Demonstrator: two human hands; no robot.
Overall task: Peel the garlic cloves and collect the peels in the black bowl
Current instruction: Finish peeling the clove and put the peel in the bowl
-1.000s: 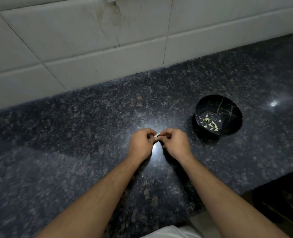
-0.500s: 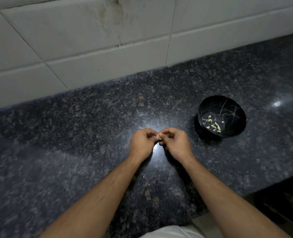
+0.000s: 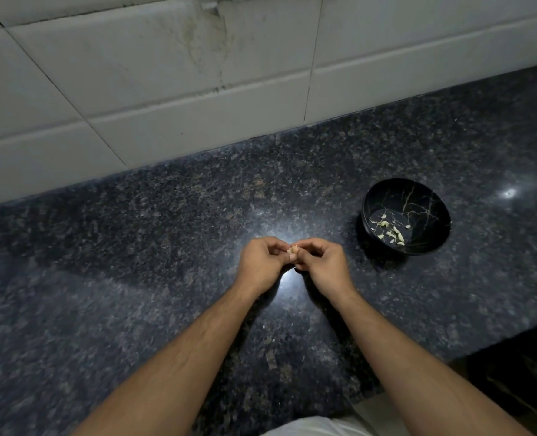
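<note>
While both hands are meeting over the middle of the counter, a small pale garlic clove (image 3: 292, 250) is sitting pinched between their fingertips, held just above the dark stone. The left hand (image 3: 262, 265) is curling its fingers inward, with thumb and forefinger closing on the clove from the left side. The right hand (image 3: 322, 266) is doing the same from the right, its fingers bent and its fingertips pressing against the clove, so the two hands are touching each other at that point. How much skin is remaining on the clove is too small to tell.

Off to the right of the hands, and a little farther from the person, the black bowl (image 3: 430, 212) is standing upright on the counter (image 3: 166, 234), apart from both hands. Pale peels (image 3: 392, 232) are lying scattered across its bottom, and thin gold veins are running over its inner wall. A bright spot of light is reflecting off the speckled counter just under the hands. Behind the counter, a white tiled wall (image 3: 153, 77) is rising, showing a stained crack near the top.
</note>
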